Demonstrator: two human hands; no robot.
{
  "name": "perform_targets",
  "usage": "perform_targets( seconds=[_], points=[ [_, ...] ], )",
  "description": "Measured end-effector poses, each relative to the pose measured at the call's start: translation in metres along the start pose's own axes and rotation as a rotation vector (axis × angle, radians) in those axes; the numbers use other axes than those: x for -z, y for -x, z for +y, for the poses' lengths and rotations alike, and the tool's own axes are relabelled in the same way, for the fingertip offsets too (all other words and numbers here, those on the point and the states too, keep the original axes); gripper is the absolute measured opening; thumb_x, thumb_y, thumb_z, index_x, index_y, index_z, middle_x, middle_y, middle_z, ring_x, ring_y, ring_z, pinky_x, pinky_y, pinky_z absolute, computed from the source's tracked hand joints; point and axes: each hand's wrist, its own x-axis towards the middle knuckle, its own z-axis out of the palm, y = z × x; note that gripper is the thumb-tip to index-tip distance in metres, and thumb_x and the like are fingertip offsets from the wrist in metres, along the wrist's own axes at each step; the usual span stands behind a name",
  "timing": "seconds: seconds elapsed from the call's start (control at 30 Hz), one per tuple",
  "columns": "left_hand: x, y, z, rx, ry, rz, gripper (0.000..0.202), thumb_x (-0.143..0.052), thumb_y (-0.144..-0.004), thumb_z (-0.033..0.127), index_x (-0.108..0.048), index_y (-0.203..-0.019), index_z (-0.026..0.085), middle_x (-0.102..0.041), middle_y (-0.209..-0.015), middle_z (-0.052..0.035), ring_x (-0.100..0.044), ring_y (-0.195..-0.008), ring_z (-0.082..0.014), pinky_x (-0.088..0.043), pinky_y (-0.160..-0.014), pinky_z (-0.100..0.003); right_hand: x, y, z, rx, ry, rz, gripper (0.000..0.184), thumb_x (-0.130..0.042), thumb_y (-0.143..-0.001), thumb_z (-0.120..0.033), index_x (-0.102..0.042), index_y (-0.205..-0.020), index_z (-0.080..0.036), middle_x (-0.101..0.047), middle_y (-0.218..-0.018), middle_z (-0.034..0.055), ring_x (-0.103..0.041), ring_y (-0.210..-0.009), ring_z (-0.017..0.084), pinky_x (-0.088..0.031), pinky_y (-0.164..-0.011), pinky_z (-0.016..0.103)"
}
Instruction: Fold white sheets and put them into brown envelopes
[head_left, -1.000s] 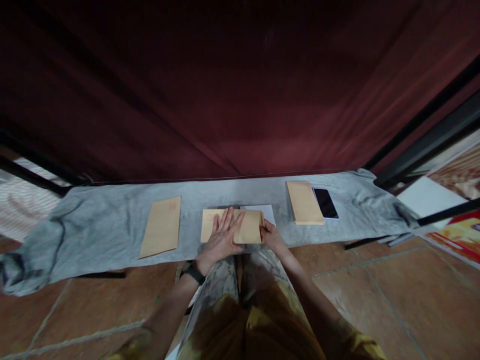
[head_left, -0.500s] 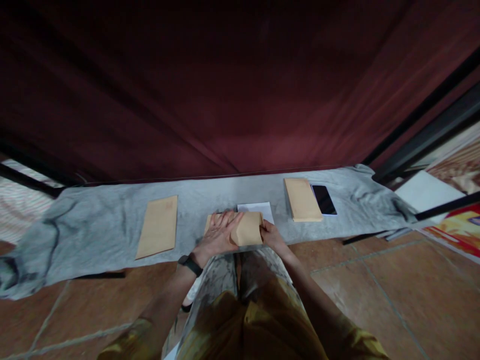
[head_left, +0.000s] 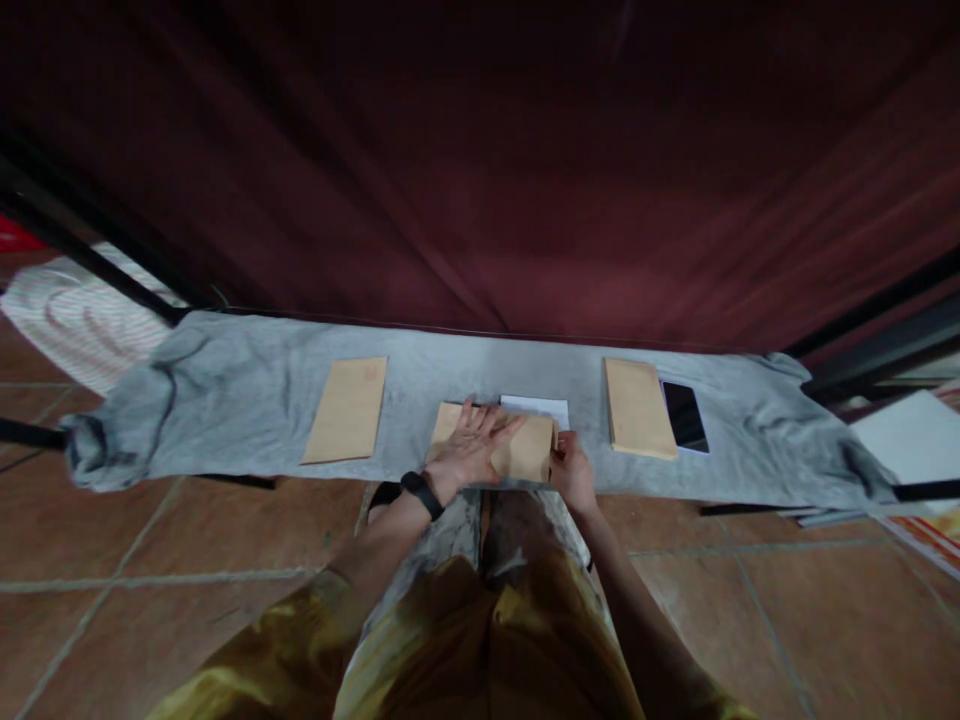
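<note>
Two-handed hold on the brown envelope [head_left: 529, 450]

The left hand [head_left: 466, 455] was laid flat, fingers spread, across the brown envelope near the front edge of the cloth-covered counter [head_left: 255, 390], apparently to prevent sliding. The right end was gripped by the curled right hand [head_left: 573, 472], seemingly for control of that edge. A white sheet [head_left: 536, 405] was partly covered at the far side. Farther out, a flat envelope [head_left: 347, 410] was placed to the left; to the right, an envelope stack [head_left: 641, 408] was set just beside a phone [head_left: 685, 415], probably to leave working room. The right fingertips were hidden; the flat envelope's reddish mark could not be read.
</note>
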Motion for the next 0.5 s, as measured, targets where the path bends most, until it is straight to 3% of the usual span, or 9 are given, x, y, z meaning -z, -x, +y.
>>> perform_targets(
  seconds=[0.13, 0.33, 0.5],
  points=[
    [-0.003, 0.002, 0.012, 0.009, 0.000, 0.042, 0.116, -0.090, -0.058, 0.028, -0.033, -0.159, 0.030, -0.035, -0.162, -0.0160, -0.022, -0.150, -0.0466, 0.004, -0.121, -0.067, 0.004, 0.007, -0.001, 0.055, 0.073, 0.027, 0.014, -0.053, -0.084, -0.035, -0.057, -0.090, -0.024, -0.063, -0.080, 0.0029, -0.057, -0.072, 0.021, -0.043, -0.068, 0.032],
    [-0.006, 0.002, 0.028, -0.007, 0.172, 0.108, 0.091, -0.074, -0.074, 0.016, -0.038, -0.156, 0.032, -0.038, -0.161, -0.0122, -0.016, -0.153, -0.0468, -0.003, -0.120, -0.075, 0.010, 0.011, -0.002, -0.123, 0.179, 0.110, 0.019, -0.058, -0.083, -0.041, -0.055, -0.092, -0.024, -0.063, -0.073, -0.0003, -0.058, -0.065, 0.020, -0.039, -0.062, 0.029],
    [-0.006, 0.007, 0.032, 0.010, 0.285, 0.182, 0.081, -0.061, -0.080, 0.007, -0.041, -0.155, 0.029, -0.039, -0.160, -0.0139, -0.018, -0.154, -0.0434, -0.006, -0.121, -0.073, 0.015, 0.011, 0.000, -0.107, -0.047, 0.069, 0.027, -0.060, -0.084, -0.050, -0.056, -0.079, -0.023, -0.064, -0.070, 0.0011, -0.060, -0.068, 0.019, -0.045, -0.067, 0.030]
  ],
)
